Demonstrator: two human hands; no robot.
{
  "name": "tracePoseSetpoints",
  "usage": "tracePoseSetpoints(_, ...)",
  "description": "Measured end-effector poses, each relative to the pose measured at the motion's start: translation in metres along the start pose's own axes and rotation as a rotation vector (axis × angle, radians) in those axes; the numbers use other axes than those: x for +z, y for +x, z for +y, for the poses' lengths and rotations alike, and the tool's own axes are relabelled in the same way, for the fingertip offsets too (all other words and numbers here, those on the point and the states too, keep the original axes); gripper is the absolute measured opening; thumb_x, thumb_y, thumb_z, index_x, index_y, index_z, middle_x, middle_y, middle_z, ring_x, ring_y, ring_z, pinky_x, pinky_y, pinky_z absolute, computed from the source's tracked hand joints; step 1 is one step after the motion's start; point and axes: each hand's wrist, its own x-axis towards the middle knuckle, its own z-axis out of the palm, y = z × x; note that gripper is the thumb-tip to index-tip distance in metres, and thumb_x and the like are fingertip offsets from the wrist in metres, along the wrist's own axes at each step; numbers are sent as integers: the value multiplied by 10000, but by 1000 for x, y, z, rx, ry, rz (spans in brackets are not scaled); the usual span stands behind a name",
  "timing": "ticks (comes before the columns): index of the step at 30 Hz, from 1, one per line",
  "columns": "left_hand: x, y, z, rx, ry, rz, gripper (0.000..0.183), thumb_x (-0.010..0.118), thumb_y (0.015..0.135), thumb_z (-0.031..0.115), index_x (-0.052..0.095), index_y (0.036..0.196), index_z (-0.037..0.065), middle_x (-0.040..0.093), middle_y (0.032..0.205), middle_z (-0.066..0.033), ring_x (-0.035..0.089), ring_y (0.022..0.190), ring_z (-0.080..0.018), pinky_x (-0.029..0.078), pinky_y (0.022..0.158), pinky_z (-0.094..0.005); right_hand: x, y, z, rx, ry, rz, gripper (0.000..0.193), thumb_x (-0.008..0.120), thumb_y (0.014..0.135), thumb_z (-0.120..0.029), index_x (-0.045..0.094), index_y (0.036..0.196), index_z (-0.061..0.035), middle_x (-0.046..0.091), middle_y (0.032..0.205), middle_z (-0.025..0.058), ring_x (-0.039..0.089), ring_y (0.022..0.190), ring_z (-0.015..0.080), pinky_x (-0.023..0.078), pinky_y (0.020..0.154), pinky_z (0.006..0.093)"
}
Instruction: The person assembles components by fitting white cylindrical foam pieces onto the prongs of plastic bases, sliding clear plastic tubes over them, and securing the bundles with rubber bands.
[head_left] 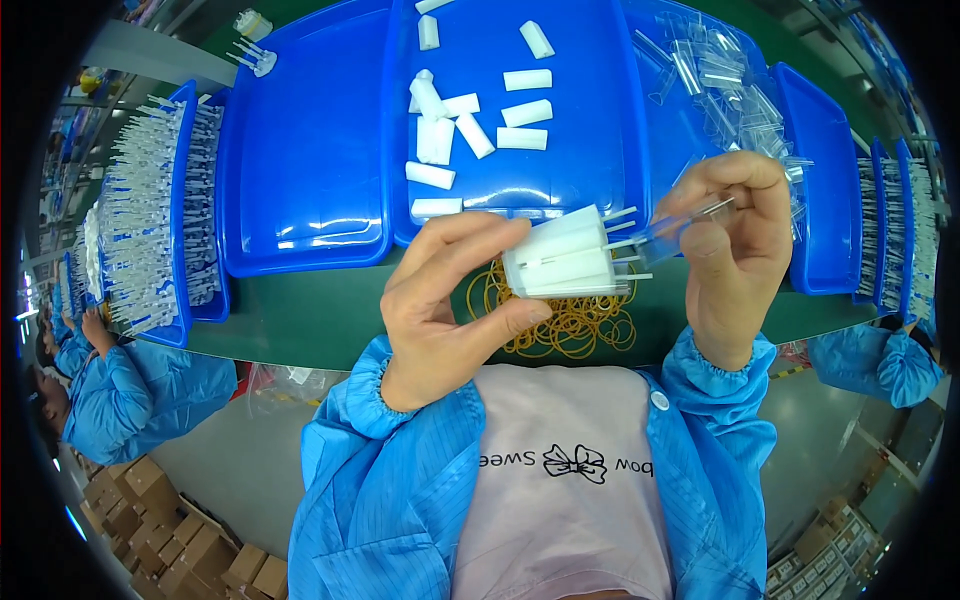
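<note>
My left hand [445, 295] grips a round white part [570, 258] from its left end, thumb below and fingers above. Thin white rods stick out of the part's right side, and white blocks with some clear plastic sit around them. In my right hand [740, 240] a clear plastic piece [680, 228] is pinched between thumb and fingers, its left end close to the rod tips. Whether it touches them I cannot tell. Under the white part lies a heap of yellow rubber bands [580, 328] on the green table [310, 318].
Loose white blocks [527, 80] lie in the middle blue tray [590, 165]. Left of it is another blue tray [305, 130]; clear plastic pieces [715, 75] fill the one at right. Racks of white pronged parts [150, 215] stand far left. Blue-sleeved people [150, 395] work at both sides.
</note>
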Motion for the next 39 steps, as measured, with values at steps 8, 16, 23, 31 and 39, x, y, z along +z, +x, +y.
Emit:
tracePoseSetpoints(8, 0, -1, 4, 18, 5, 0, 510, 825, 568, 70, 653, 1047, 28, 580, 1033, -92, 582, 934, -200, 493, 785, -291, 10, -5, 1, -18, -19, -26, 559, 696, 737, 18, 399, 1211, 23, 583, 978, 133, 563, 848, 131, 464, 743, 241)
tracePoseSetpoints(16, -4, -1, 4, 62, 77, -69, 463, 787, 626, 41, 623, 1055, -19, 530, 1068, -117, 533, 996, -212, 456, 856, -318, 10, -15, -2, 44, -68, -61, 448, 706, 736, 7, 481, 1122, 45, 576, 1007, 138, 584, 885, 164, 485, 790, 276)
tracePoseSetpoints(23, 0, 0, 1, 78, 20, -27, 393, 782, 615, 28, 674, 994, 23, 560, 1019, -97, 575, 878, -179, 489, 730, -270, 7, -16, -1, 91, -52, -135, 388, 713, 725, 12, 511, 1055, 44, 568, 995, 128, 594, 899, 178, 499, 783, 284)
tracePoseSetpoints(31, -1, 1, -5, 208, 143, 37, 324, 778, 630, 28, 687, 941, 31, 561, 1005, -108, 597, 816, -179, 520, 664, -271, 16, -17, 0, 69, -66, -111, 388, 715, 716, 18, 525, 1051, 58, 541, 1021, 137, 601, 890, 180, 521, 758, 281)
tracePoseSetpoints(39, -4, -4, -4, 327, 344, 26, 258, 746, 645, 35, 678, 892, 3, 546, 1016, -144, 595, 838, -203, 528, 673, -276, 19, -23, 0, -20, -238, -186, 349, 681, 755, 3, 534, 1063, 75, 513, 995, 139, 603, 889, 190, 534, 754, 277)
